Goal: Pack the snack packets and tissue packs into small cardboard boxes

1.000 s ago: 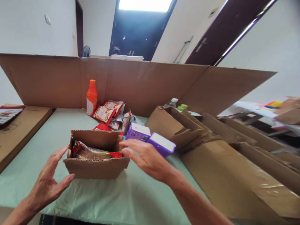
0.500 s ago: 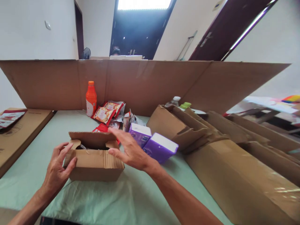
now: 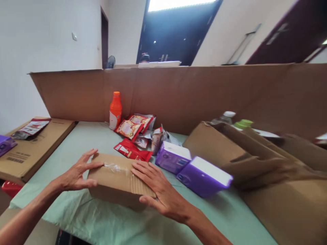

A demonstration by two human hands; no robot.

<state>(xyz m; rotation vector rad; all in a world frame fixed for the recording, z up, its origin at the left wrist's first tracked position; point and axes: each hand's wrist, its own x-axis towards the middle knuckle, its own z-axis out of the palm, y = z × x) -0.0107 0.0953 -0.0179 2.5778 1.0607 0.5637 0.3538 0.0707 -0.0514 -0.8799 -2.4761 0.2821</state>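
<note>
One closed cardboard box (image 3: 116, 182) sits on the desk (image 3: 107, 221), and I have my right hand (image 3: 159, 190) across its top, left hand (image 3: 78, 173) at its end, fingers (image 3: 145, 172) spread, released.

A: How is the left hand (image 3: 78, 173) posed?

B: Its fingers (image 3: 94, 165) are extended and parted from the left thumb (image 3: 88, 184); the left forearm (image 3: 32, 208), bare, is angled inward from the lower left.

A: And how is the right hand (image 3: 163, 190) shown?

B: Its back is turned uppermost, its fingers are stretched out close together, and the right thumb (image 3: 149, 201) is set apart. The right forearm (image 3: 205, 224), bare, is inclined inward from the lower edge.
</note>
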